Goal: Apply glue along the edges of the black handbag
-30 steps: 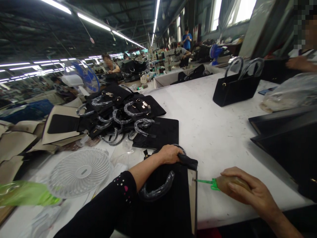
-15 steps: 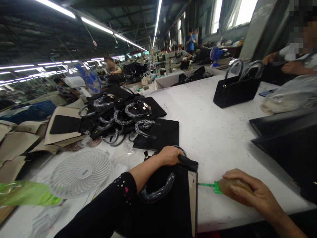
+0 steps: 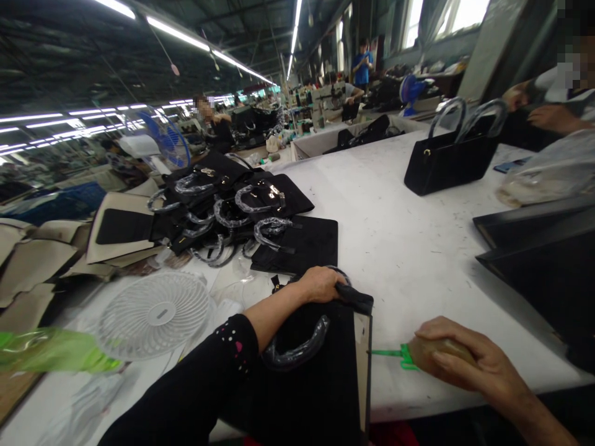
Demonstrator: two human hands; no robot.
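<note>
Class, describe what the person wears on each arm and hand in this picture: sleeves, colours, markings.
The left arm wears a black sleeve pushed up the forearm, with small pink and white dots near its cuff. The left hand is bare. The right hand and forearm are bare, with no sleeve, glove or jewellery showing.

Two fans: a white fan (image 3: 155, 314) at the table's left edge, a blue fan (image 3: 168, 140) behind. One bag (image 3: 450, 158) stands upright.
</note>
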